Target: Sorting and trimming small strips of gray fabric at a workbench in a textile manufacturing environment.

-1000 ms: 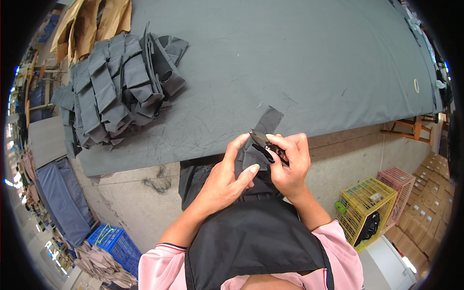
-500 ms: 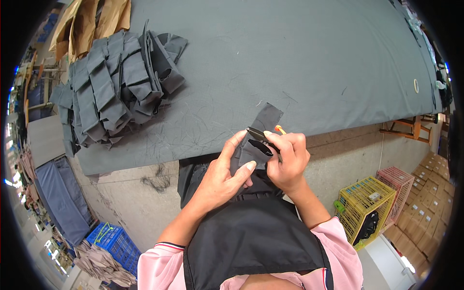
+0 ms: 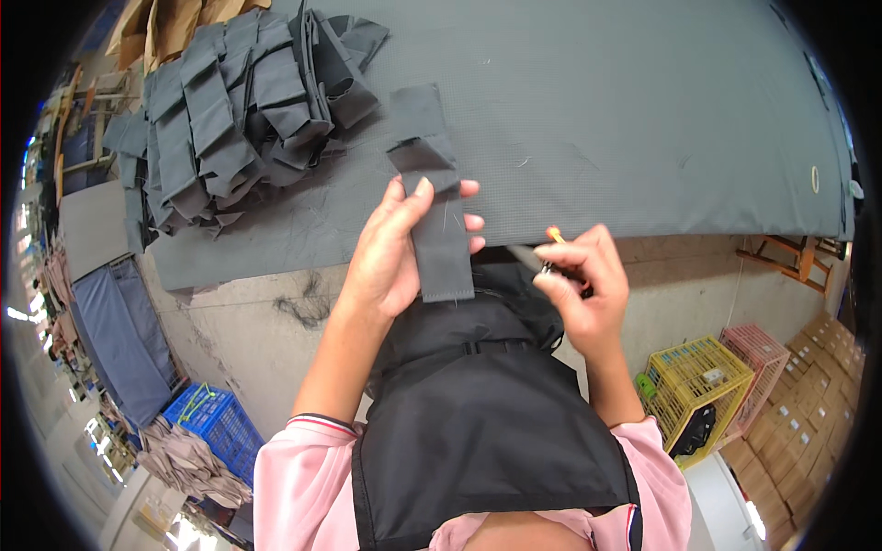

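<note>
A dark grey fabric strip [image 3: 444,253] with a folded pocket-like flap hangs lengthwise across my left hand [image 3: 395,243]. The left thumb presses on it and the other fingers are behind it; loose threads show on the cloth. My right hand [image 3: 588,285] is closed around thread snips [image 3: 525,258], blades pointing left toward the strip but apart from it. An orange tip [image 3: 554,234] sticks up by the right index finger. Beyond my left hand, a heap of similar grey fabric pieces [image 3: 220,110] lies on the grey-covered table [image 3: 643,138].
Brown paper [image 3: 170,32] lies behind the heap. A pale ring [image 3: 814,179] is at the table's right side. On the floor stand a blue crate [image 3: 216,432], a yellow crate [image 3: 694,376], a pink crate [image 3: 758,354] and stacked cartons [image 3: 799,413]. A wooden stool [image 3: 790,262] is under the table.
My left hand has moved up and left with the strip, which is now spread out lengthwise. My right hand, with the snips, has drawn away to the right from the cloth.
</note>
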Demonstrator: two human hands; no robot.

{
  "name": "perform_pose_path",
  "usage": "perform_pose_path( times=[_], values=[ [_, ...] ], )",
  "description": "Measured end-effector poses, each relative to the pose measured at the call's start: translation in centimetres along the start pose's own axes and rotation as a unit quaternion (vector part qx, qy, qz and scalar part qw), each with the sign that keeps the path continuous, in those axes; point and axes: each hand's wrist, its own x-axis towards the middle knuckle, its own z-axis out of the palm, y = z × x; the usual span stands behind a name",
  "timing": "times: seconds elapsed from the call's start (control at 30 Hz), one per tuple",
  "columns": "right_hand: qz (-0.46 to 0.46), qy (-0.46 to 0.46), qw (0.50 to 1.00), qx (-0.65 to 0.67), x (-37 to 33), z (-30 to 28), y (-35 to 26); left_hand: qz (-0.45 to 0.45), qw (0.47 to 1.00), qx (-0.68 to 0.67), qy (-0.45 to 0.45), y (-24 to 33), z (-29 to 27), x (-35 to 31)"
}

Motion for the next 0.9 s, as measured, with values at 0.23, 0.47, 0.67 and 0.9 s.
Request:
perform_pose_path(
  times=[0.23,0.47,0.67,0.9],
  values=[
    [-0.012,-0.073,0.996,-0.052,-1.1,1.4,-1.1,0.022,0.999,-0.025,0.023,0.3,-0.1,0.6],
    [-0.108,-0.076,0.981,-0.14,-1.0,1.9,-1.0,0.013,0.999,-0.043,0.029,0.4,0.0,0.2],
    [-0.143,-0.094,0.973,-0.153,-0.9,2.2,-1.0,-0.007,0.998,-0.057,0.021,0.3,-0.2,0.5],
    [-0.18,-0.077,0.965,-0.178,-1.2,1.5,-1.3,-0.016,0.998,-0.06,0.017,0.4,-0.3,0.4]
  ],
)
